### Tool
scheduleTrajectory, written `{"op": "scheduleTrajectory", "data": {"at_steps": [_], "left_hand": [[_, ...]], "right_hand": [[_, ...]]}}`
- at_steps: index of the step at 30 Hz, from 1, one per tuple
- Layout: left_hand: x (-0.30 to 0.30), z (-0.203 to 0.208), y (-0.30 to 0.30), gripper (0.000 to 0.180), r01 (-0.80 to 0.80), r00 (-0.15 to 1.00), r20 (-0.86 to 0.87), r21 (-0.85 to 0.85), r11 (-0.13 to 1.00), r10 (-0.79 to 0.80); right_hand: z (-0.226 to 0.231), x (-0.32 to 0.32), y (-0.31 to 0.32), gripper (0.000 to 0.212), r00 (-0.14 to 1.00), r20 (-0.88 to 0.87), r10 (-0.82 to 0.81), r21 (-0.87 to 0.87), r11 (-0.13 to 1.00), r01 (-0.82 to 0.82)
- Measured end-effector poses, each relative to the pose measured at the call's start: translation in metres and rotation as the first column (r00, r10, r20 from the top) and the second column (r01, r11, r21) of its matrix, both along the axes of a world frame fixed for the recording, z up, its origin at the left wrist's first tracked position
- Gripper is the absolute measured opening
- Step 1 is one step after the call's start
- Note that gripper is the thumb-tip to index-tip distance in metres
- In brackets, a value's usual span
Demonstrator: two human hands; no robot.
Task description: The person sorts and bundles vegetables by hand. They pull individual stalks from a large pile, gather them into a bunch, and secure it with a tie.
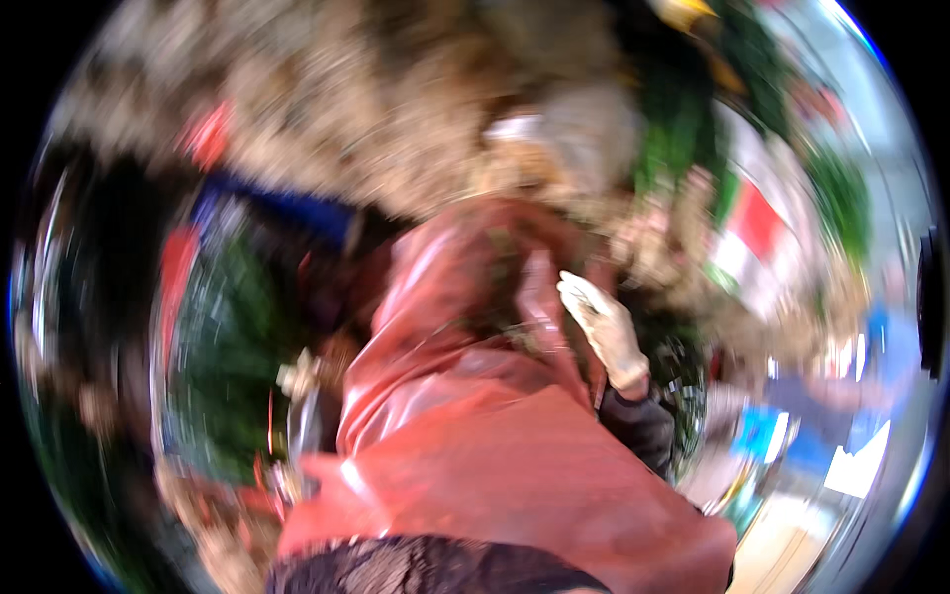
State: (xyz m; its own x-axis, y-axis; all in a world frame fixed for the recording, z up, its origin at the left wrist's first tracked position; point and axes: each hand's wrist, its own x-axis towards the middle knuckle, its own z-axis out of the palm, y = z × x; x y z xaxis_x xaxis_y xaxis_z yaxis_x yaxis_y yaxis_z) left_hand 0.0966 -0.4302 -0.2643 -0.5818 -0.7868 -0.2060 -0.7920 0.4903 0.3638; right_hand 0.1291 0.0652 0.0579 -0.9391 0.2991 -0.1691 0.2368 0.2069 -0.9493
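The right hand [609, 337], seemingly gloved in cream, extends flat with no load visible, beside the shiny red apron [475, 436]; blur leaves the left hand's state impossible to tell. Long green leafy bundles [683, 129] show ahead and rightward. This seems a pause between grips; grasping would call for bending the fingers [578, 291].

Green leaves [678, 134] blurred; dark garment [426, 564] cut off.

There is one gloved right hand [606, 335], one dark sleeve [638, 426], one red apron [475, 445] and one white sack [772, 257] with one red patch [758, 220]. Green leafy bunches [678, 139] number at least three, blur hiding the exact count.
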Motion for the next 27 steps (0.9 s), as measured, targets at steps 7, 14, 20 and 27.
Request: {"op": "scheduleTrajectory", "data": {"at_steps": [7,14,20,27], "left_hand": [[-0.143,0.189,0.128,0.040,0.729,0.590,-0.658,0.183,0.660,-0.468],[-0.163,0.328,0.376,0.027,0.954,0.130,-0.844,0.249,-0.166,-0.521],[-0.085,0.333,0.481,0.039,0.338,0.573,-0.594,0.799,-0.497,-0.565],[-0.082,0.306,0.477,0.039,-0.097,0.772,-0.374,0.730,-0.676,-0.514]], "right_hand": [[0.004,0.003,0.155,0.024,0.828,-0.469,-0.309,0.861,0.049,0.506],[-0.008,-0.075,0.190,0.031,0.767,0.160,-0.622,0.363,0.759,0.540],[0.007,-0.043,0.109,0.024,0.909,-0.350,-0.227,0.701,0.580,0.415],[-0.002,-0.027,0.110,0.033,0.963,-0.085,-0.255,-0.597,0.787,0.156]]}}
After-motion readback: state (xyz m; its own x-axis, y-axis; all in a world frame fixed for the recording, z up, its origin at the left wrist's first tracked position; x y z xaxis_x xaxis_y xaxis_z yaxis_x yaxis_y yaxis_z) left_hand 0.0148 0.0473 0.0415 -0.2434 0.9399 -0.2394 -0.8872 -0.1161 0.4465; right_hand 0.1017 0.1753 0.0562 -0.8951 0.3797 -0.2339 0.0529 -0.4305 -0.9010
